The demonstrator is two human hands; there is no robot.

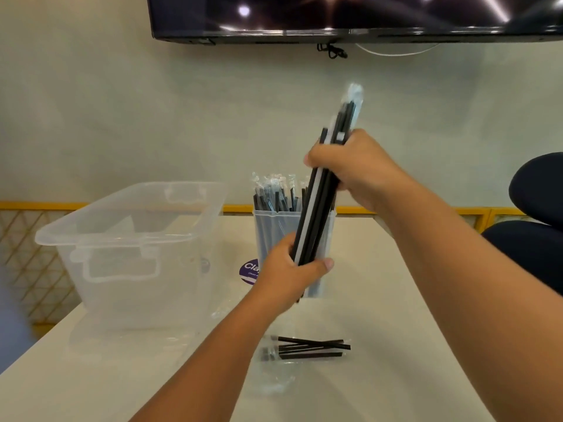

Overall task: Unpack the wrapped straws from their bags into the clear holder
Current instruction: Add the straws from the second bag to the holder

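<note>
A bundle of black wrapped straws (320, 205) is held tilted in the air in front of the clear holder (265, 236). My right hand (359, 169) grips the bundle near its upper part. My left hand (292, 269) grips its lower end. The holder stands on the white table (396, 330) behind my hands, with several wrapped straws (274, 196) upright in it. A few more wrapped straws (310, 348) lie flat on the table near me, partly on a crumpled clear bag (274, 382).
A large clear plastic bin (131, 248) stands on the table at the left. A round purple sticker (248, 271) lies between bin and holder. A dark chair (536, 214) is at the right edge. A wall screen (335, 16) hangs above.
</note>
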